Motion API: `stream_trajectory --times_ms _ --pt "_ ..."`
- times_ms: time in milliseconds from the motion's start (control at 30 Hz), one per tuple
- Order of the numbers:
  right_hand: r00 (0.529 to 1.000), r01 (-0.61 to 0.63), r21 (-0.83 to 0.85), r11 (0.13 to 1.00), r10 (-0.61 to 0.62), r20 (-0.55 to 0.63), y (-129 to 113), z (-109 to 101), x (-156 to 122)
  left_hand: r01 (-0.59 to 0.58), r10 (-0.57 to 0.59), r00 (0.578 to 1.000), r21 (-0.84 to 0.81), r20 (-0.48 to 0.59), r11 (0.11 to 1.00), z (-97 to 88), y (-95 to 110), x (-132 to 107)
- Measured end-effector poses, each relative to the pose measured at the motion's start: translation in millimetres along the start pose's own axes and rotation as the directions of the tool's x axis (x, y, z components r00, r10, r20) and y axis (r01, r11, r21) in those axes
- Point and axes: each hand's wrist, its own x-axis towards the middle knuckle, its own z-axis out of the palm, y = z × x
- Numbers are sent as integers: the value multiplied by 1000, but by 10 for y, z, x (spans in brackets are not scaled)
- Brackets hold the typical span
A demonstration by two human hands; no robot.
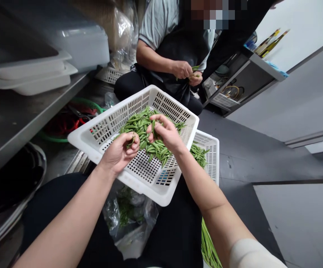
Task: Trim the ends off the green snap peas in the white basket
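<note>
A white slotted plastic basket (pixel 100 139) rests on my lap, with a heap of green pea pods (pixel 139 128) in it. My left hand (pixel 121 152) is closed in a pinch on a small green pod piece over the basket's middle. My right hand (pixel 163 132) is curled around a pea pod, held upright just above the heap. The two hands are close together, a few centimetres apart.
A second white basket (pixel 210 156) with more pods lies under the first, to the right. A clear plastic bag (pixel 128 219) of green scraps sits between my knees. Opposite, a seated person in a dark apron (pixel 178 48) handles a pod. A steel shelf (pixel 16 115) with white tubs is at left.
</note>
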Motion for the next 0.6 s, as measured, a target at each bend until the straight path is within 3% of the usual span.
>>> stream_trajectory --times_ms 33,67,133,200,233,333,400,533,600 --pt "997 -35 -212 977 49 64 73 0 41 -2 2 1000 26 -4 1000 -14 6 -12" --pt "985 -40 -449 893 112 135 158 14 75 -5 6 1000 54 -16 999 -28 10 -22" --pt "936 33 -797 604 260 236 343 72 123 -17 22 999 104 -49 994 -58 5 -31" --pt "900 94 -912 400 357 249 503 125 156 -40 50 996 138 -69 990 -97 -9 -28" --pt "895 96 -925 368 374 242 559 134 171 -60 71 995 149 -72 987 -119 -16 -23" --pt "908 64 -921 385 361 214 604 65 210 -99 113 991 180 -69 979 -184 -23 -6" --pt "928 27 -897 441 322 187 544 -28 208 -83 101 992 213 -77 973 -210 -17 2" --pt "988 40 -645 763 68 141 330 -127 77 -53 99 989 369 -107 928 -184 -24 2" --pt "988 123 -518 847 -54 145 221 -97 -31 -64 134 985 502 -104 862 -147 -49 0"
